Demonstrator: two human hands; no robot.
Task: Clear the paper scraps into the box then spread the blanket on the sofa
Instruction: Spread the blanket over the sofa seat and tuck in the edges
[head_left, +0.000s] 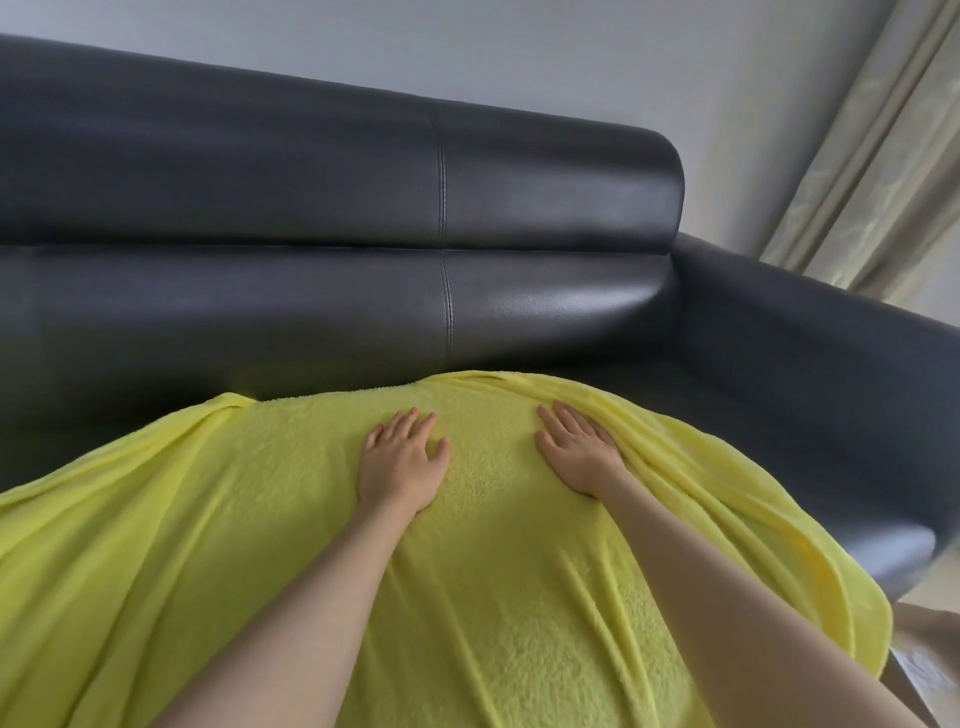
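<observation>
blanket (493, 597) cut off at bottom edge; sofa (311, 208) seat hidden beneath

The blanket (493, 571) is yellow fleece cloth, matt and nubbly, with soft folds along its right edge. The sofa (311, 208) looks like dark leather, smooth with a faint grain, stitched seams and a dull sheen. The curtain (872, 171) is pale woven cloth.

Left hand (402, 460), right hand (574, 452) flat on yellow blanket (208, 519); black sofa (311, 208) beneath
</observation>
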